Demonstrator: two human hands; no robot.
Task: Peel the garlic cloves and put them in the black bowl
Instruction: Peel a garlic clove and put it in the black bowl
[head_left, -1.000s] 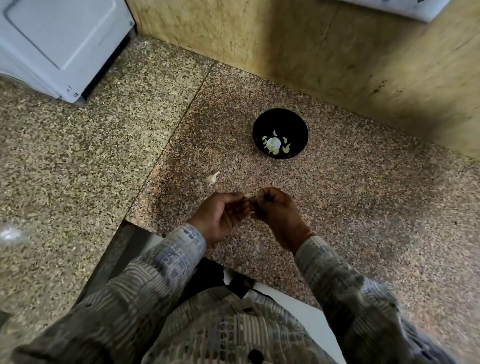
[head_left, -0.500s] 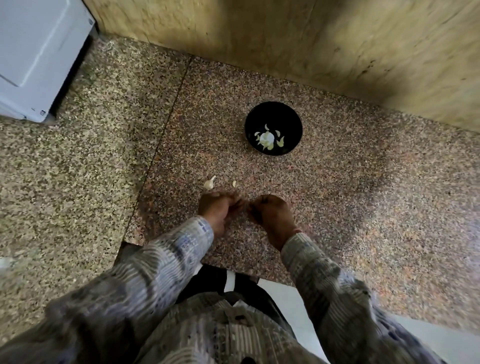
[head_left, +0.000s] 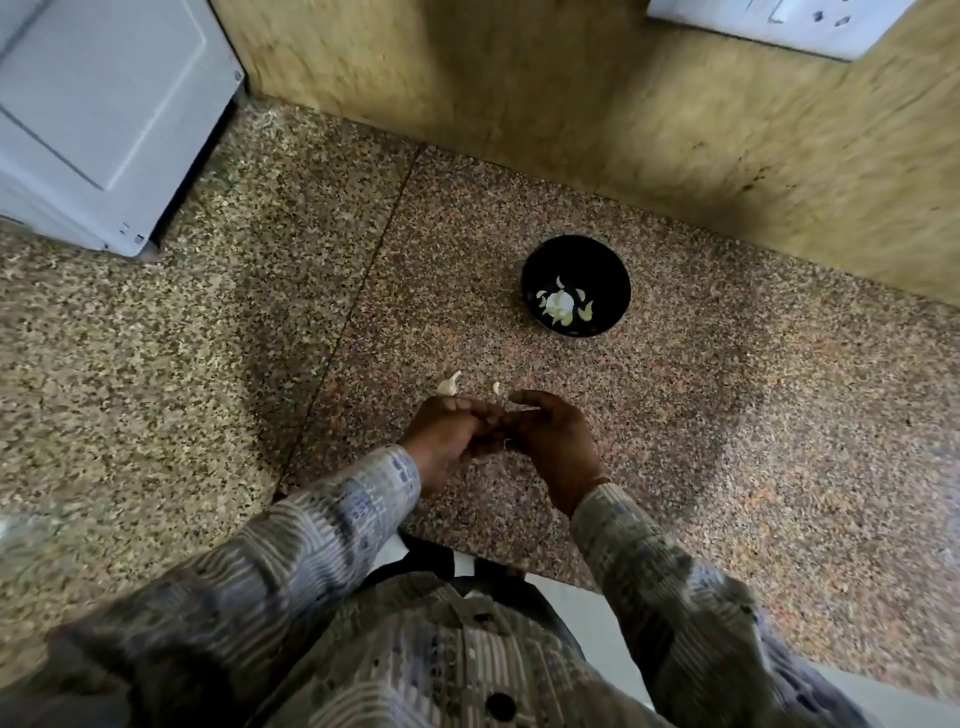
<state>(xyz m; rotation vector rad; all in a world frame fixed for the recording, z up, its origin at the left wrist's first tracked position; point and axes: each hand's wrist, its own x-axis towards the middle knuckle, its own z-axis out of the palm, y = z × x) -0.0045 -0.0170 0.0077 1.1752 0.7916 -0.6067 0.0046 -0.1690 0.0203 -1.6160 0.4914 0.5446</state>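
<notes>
Nearest the camera was the person's patterned shirt (head_left: 441, 649). A striped left sleeve (head_left: 311, 530) and right sleeve (head_left: 649, 561) reached forward from it over the front edge of a speckled stone counter (head_left: 727, 441).

Just past that edge the two hands met above the stone. The left hand (head_left: 449, 436) had its fingers curled in toward the right hand (head_left: 553, 441), whose fingers were bent the same way, so that the fingertips of both came together. Between those fingertips showed a thin pale sliver of the held clove (head_left: 525, 410), which both hands were pinching. Most of it was hidden by the fingers, and whether its skin was on or off could not be told.

Right beyond the left hand's knuckles a loose clove (head_left: 448, 385) lay on the counter, pale, with a pointed tip turned up and to the right. A small scrap (head_left: 496, 387) of white lay just beside it to the right, near the fingertips of the right hand.

Farther back and to the right, well apart from the hands, stood the black bowl (head_left: 615, 275), upright on the stone. In its bottom lay several peeled cloves (head_left: 561, 304), clustered around one larger pale piece.

A dark seam (head_left: 358, 291) ran across the counter, left of the bowl, toward the back. Behind the counter rose a yellowish wall (head_left: 571, 104). A white appliance (head_left: 104, 114) stood in the far left corner, and the lower part of a white switch plate (head_left: 769, 21) showed at the top right.
</notes>
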